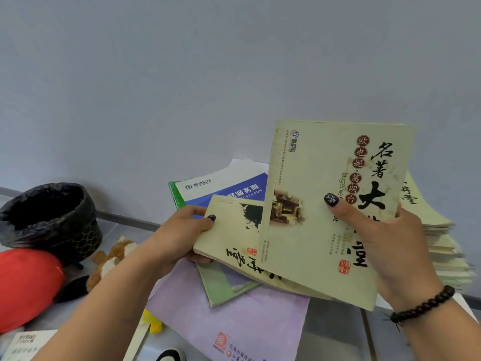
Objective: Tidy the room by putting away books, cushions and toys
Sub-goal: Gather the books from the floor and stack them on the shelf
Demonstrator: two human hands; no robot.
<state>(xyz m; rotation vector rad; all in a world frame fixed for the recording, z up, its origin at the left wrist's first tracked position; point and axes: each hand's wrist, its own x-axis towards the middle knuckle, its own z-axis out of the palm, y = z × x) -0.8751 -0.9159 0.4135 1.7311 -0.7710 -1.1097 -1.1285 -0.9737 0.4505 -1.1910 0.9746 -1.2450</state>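
My right hand (385,246) grips a pale yellow book with black calligraphy (322,204), thumb on the cover, holding it upright at the centre right. My left hand (182,235) holds a second pale yellow book (234,235) by its left edge, partly tucked under the first. Below them lie a green book (221,285), a lilac booklet (234,321) and a blue-and-white booklet (221,188). A stack of similar yellow books (442,246) sits at the right. A brown-and-white plush toy (112,259) and a red cushion (26,285) lie at the left.
A bin lined with a black bag (52,217) stands at the left by the grey wall (182,74). A small yellow object (153,321) and another booklet (26,345) lie near the bottom edge. The floor is pale grey.
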